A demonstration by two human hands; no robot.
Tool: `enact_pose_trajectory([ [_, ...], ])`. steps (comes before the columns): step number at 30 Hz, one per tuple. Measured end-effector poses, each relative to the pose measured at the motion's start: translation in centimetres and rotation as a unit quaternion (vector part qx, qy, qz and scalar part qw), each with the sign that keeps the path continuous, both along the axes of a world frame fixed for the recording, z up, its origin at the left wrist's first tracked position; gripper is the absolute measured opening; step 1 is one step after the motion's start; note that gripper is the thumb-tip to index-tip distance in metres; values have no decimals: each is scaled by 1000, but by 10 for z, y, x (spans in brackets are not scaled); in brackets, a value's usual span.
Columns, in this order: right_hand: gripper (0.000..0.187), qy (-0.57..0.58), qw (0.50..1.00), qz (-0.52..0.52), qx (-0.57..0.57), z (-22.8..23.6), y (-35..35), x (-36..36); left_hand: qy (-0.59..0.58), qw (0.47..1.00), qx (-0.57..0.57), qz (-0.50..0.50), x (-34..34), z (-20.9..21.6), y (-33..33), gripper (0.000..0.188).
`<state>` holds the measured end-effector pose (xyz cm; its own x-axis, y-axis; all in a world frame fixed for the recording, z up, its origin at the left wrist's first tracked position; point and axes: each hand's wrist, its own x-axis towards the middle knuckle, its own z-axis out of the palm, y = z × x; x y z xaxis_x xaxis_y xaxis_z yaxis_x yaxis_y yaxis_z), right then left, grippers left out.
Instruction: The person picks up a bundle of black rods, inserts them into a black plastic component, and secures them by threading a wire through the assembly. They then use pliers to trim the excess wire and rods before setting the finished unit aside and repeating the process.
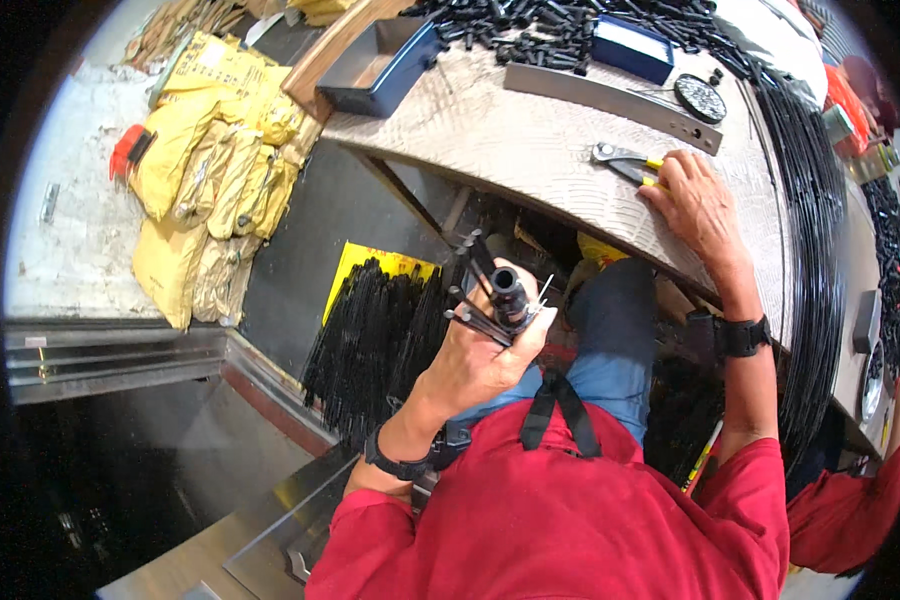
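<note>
In front of my lap, my left hand (475,365) is closed around a black umbrella frame (508,285). Its round hollow tube end faces up, and several thin black ribs with knobbed tips fan out to the left of it. Short pale wires stick out beside my thumb. On the workbench to the right, the fingers of my right hand (702,215) are curled onto the yellow handles of a pair of pliers (618,160). The pliers lie on the bench top with their metal jaws pointing left.
A metal bar (610,103), blue bins (380,70) and a heap of small black parts (530,35) occupy the bench (490,135). Long black rods (810,260) line its right edge. Black bundles (375,330) stand left of my legs, near yellow sacks (210,170). A co-worker's red sleeve (855,510) shows far right.
</note>
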<state>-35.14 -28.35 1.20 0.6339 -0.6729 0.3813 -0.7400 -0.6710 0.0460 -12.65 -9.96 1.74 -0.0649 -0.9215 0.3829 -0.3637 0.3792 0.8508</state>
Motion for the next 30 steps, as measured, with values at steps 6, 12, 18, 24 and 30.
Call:
enact_pose_trajectory([
  [6,15,-216,941,60,254,29,52,9,48,998,-23,32,5,-9,12,18],
  [12,34,49,991,127,1,75,111,32,15,997,-74,8,15,-20,14,33],
  [18,34,169,931,130,-297,63,113,26,-9,999,-28,-20,15,-12,13,49],
  [24,23,63,939,24,-338,14,124,30,-35,998,-44,1,16,-12,15,57],
  [30,25,60,937,52,-340,27,123,38,48,996,-66,-25,19,-7,7,17],
])
